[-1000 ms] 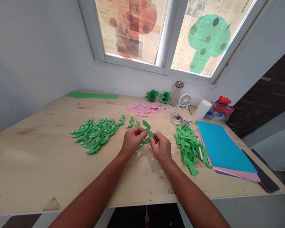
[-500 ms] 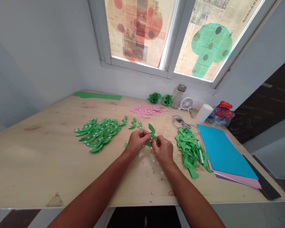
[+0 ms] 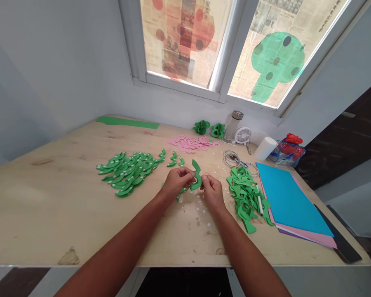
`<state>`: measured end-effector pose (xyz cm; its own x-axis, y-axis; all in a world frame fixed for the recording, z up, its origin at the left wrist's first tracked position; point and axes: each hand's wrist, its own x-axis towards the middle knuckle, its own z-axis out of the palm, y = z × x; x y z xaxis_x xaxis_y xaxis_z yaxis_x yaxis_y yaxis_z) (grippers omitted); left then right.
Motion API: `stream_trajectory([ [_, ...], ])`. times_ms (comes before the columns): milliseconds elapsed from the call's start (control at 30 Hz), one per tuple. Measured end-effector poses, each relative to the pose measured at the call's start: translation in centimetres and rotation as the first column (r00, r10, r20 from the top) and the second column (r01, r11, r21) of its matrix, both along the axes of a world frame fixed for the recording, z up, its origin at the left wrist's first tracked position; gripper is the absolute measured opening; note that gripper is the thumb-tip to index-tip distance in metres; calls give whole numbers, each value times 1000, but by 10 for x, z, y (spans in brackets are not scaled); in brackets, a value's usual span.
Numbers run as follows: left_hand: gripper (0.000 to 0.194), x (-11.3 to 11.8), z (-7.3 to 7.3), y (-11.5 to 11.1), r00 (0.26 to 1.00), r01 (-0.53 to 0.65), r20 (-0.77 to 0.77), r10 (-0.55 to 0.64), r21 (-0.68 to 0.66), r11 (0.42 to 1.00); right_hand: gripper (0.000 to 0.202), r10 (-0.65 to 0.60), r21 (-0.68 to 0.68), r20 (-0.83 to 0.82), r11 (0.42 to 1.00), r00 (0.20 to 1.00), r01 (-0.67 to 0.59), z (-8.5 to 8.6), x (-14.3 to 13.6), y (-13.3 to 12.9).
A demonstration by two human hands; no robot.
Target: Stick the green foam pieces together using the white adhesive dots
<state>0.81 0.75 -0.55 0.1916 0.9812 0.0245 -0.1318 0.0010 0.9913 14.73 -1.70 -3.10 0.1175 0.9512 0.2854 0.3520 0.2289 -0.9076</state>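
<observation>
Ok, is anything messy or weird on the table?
A bit messy. Tiny white bits are scattered near the right hand, like crumbs. The stacked sheets look crooked, with pink and purple edges poking out under the blue. A white pen lies on the green scraps, maybe out of place.

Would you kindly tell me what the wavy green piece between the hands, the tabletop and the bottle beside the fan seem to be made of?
Wavy flat green piece: matte, evenly coloured; craft foam or thick card, I can't tell which.
Pale brown tabletop: smooth wood or wood-look laminate, given its grain and knots.
Clear cylindrical bottle: see-through glass or plastic; its shiny silver lid looks metallic.
</observation>
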Motion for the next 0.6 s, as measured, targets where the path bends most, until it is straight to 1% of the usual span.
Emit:
stream_trajectory([
  [133,23,-1,-1,1,1000,5,7,-4,-19,1000,34,67,-10,-69,998,995,-68,1,-1,0],
  [300,25,-1,0,0,1000,-3,-25,3,-15,1000,29,83,-28,-89,996,993,-86,3,-3,-2],
  [400,26,0,1,-2,998,31,-54,-31,-6,999,28,61,-38,-178,997,982,-69,2,-2,0],
  [500,27,0,1,-3,994,81,-77,-81,0,997,27,60,-66,-288,994,956,-82,2,-1,2],
  [600,28,1,1,-3,991,98,-92,-97,7,995,25,55,-76,-350,993,935,-87,4,-1,3],
])
